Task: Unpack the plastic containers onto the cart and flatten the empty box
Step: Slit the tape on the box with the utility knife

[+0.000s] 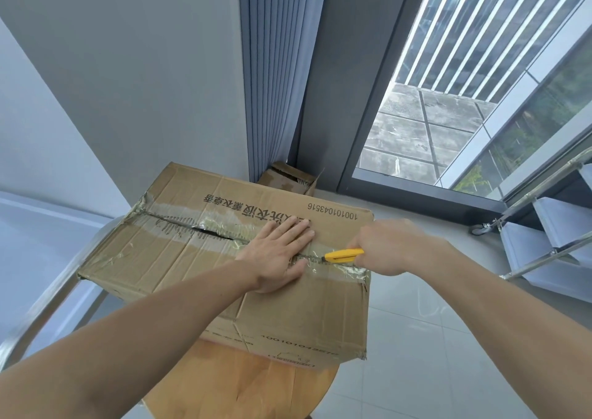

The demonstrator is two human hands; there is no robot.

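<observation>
A brown cardboard box with printed characters and clear tape along its top seam sits on a round wooden stool. The tape seam is split open along its left and middle part. My left hand lies flat on the box top, fingers straight, pressing over the seam. My right hand grips a yellow utility knife, whose tip touches the taped seam near the box's right edge. The box flaps are closed, so the contents are hidden.
A metal cart with a pale tray stands at the left, its rail beside the box. Another small open cardboard box sits by the grey curtain. A metal rack on wheels stands at the right, next to the window.
</observation>
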